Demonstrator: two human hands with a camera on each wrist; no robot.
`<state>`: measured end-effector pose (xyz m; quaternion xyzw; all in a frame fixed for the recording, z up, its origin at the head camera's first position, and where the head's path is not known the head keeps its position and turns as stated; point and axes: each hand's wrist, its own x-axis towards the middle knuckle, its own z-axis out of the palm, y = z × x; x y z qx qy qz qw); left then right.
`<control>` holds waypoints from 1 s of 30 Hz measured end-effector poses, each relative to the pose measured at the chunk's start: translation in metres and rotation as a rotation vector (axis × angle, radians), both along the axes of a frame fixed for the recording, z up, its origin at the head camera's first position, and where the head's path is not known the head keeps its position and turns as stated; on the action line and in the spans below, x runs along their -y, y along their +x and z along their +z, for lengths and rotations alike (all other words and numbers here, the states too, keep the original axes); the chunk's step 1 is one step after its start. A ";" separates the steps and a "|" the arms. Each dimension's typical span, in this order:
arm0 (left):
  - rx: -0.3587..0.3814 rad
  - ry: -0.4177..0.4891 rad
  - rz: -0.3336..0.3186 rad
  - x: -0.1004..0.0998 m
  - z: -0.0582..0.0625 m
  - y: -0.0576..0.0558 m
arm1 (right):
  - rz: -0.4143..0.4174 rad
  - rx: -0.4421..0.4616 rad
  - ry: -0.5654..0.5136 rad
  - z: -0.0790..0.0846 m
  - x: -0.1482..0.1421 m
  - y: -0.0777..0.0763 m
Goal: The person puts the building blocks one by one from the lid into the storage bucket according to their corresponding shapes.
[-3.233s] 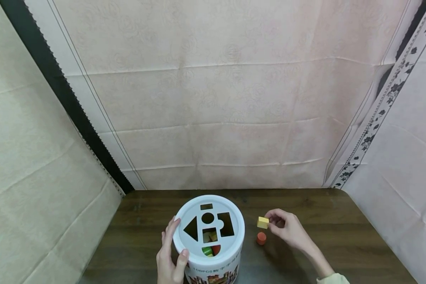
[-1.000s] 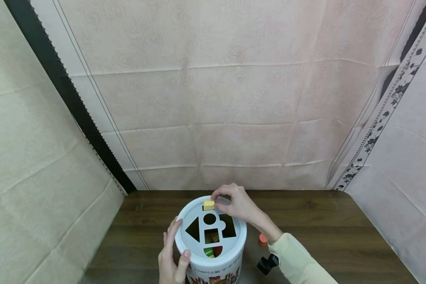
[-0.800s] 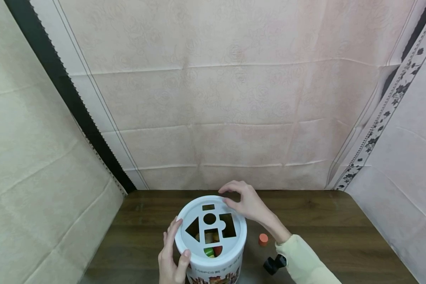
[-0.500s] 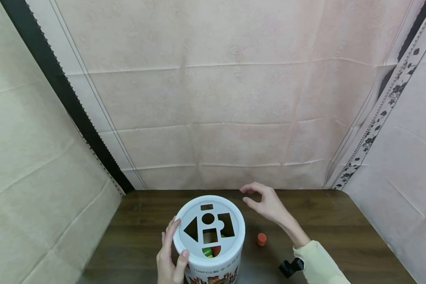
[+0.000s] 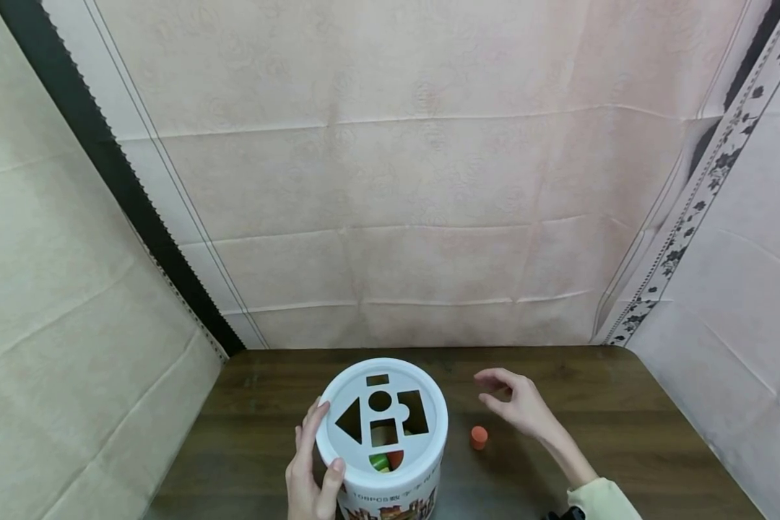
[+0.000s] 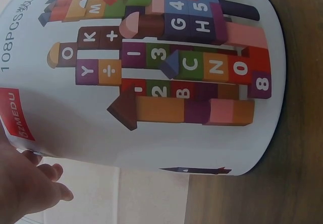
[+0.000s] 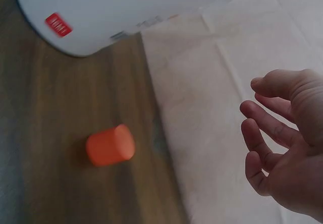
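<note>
A white shape-sorter bucket (image 5: pixel 390 478) with a pale lid (image 5: pixel 328 426) stands upright on the table. My left hand (image 5: pixel 313 469) holds its left side, thumb and fingertips at the lid's rim. The left wrist view shows the bucket's printed picture of lettered blocks (image 6: pixel 192 62) up close. Through the half-round lid hole show a green block (image 5: pixel 380 462) and a red block (image 5: pixel 395 458). My right hand (image 5: pixel 516 404) hovers to the right, fingers loosely bent and holding nothing. Just left of and below it, an orange cylinder block (image 5: pixel 478 438) stands on the table.
The brown wooden table (image 5: pixel 559 375) ends at a pale cloth backdrop (image 5: pixel 429 274) behind the bucket. Cloth walls flank it on both sides. The lid has several cut-outs, including a triangle, a circle and squares.
My right hand carried a yellow block to the lid's rectangular hole and let it go; the block is out of sight. The hand has drawn back to the right, near the orange cylinder. My left hand stays.
</note>
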<state>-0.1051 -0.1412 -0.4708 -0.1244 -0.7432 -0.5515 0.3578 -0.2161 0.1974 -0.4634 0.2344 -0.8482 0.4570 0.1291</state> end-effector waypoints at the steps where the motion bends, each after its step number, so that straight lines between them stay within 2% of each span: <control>1: -0.003 0.000 -0.002 0.000 0.000 0.000 | 0.001 0.002 -0.002 -0.004 -0.003 0.001; 9: 0.011 -0.005 0.009 0.001 0.001 0.000 | 0.020 0.024 0.017 -0.038 -0.020 0.006; 14: 0.003 -0.007 0.005 0.001 0.000 0.000 | 0.052 0.139 0.014 -0.056 -0.025 0.008; 17: -0.012 -0.010 0.002 0.000 0.000 0.000 | 0.071 0.186 0.009 -0.061 -0.024 0.009; 24: -0.003 -0.008 0.007 0.000 0.001 0.000 | 0.069 0.143 0.011 -0.081 -0.022 0.008; 30: 0.003 -0.012 0.011 0.000 0.002 0.000 | 0.048 0.197 -0.005 -0.093 -0.022 0.007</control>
